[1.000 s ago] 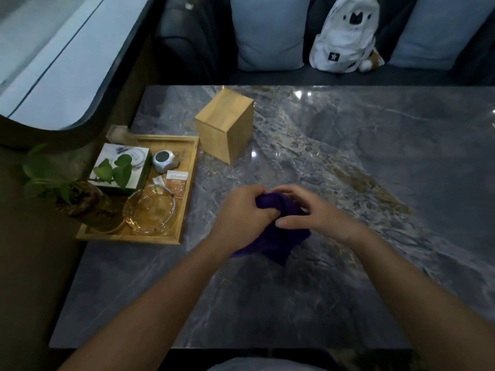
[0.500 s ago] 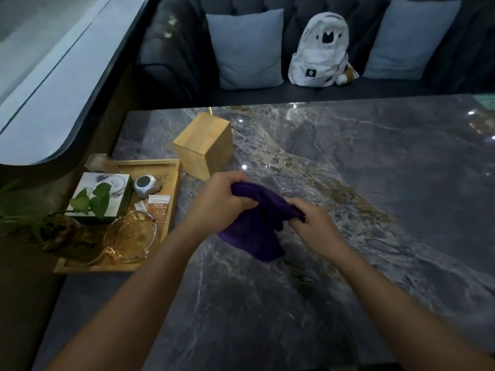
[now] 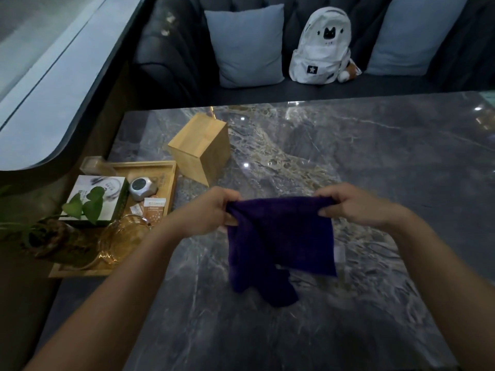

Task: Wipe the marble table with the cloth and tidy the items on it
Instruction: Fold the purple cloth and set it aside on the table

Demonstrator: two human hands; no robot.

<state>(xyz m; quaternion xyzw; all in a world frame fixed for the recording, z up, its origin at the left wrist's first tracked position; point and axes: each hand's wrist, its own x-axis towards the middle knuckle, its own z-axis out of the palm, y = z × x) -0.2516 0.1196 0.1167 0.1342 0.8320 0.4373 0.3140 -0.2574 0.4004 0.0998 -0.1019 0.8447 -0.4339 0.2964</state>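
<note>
A dark purple cloth [image 3: 278, 242] hangs spread out above the grey marble table [image 3: 375, 162]. My left hand [image 3: 206, 212] pinches its upper left corner and my right hand [image 3: 353, 207] pinches its upper right corner. The cloth's lower edge droops unevenly toward the tabletop. A wooden box [image 3: 199, 149] stands on the table beyond my left hand. A wooden tray [image 3: 171, 178] lies at the table's left edge with a white carton [image 3: 99, 191], a small grey round gadget [image 3: 142, 186], orange sachets [image 3: 154, 208] and a glass ashtray [image 3: 120, 236].
A potted plant [image 3: 53, 226] with green leaves overhangs the tray's near left corner. Behind the table is a dark sofa with two grey cushions [image 3: 246, 44] and a white backpack [image 3: 321, 46]. A curved window ledge [image 3: 53, 76] runs along the left.
The cloth was bunched between both hands on the table; my hands lifted it and drew apart, so it now hangs spread open. The view tilted up, showing more of the sofa.
</note>
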